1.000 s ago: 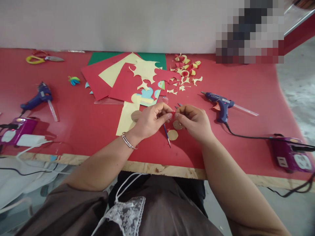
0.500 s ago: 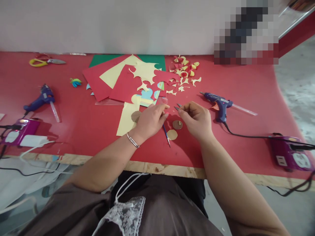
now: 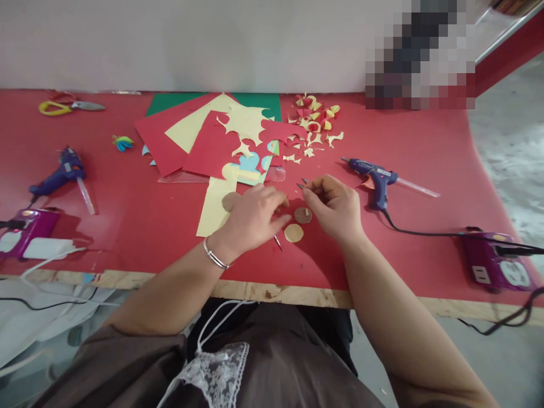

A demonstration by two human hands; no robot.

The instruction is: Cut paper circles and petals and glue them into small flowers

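My right hand (image 3: 334, 205) is closed round a pair of tweezers (image 3: 301, 184), whose two dark pointed tips stick out to the left, slightly apart. Palm down, my left hand (image 3: 260, 215) has its thumb and fingers apart with nothing visible between them. Beneath it lies a thin pen-like stick (image 3: 277, 242), mostly hidden; whether the hand touches it I cannot tell. Between my hands rests a brown disc (image 3: 303, 215) with a small pale bit on top, and a cream paper circle (image 3: 293, 233) lies just nearer. Another brown disc (image 3: 230, 201) is partly behind my left hand.
Coloured paper sheets (image 3: 164, 141) and cut scraps cover the back middle, beside small red and yellow paper pieces (image 3: 314, 110). Blue glue guns lie right (image 3: 378, 178) and left (image 3: 63, 170), wired to purple power strips (image 3: 488, 258). Yellow-handled scissors (image 3: 70, 107) lie far left.
My left hand has opened its thumb and fingers and shifted a little left and nearer, covering more of the pen-like stick. My right hand keeps the tweezers in almost the same place.
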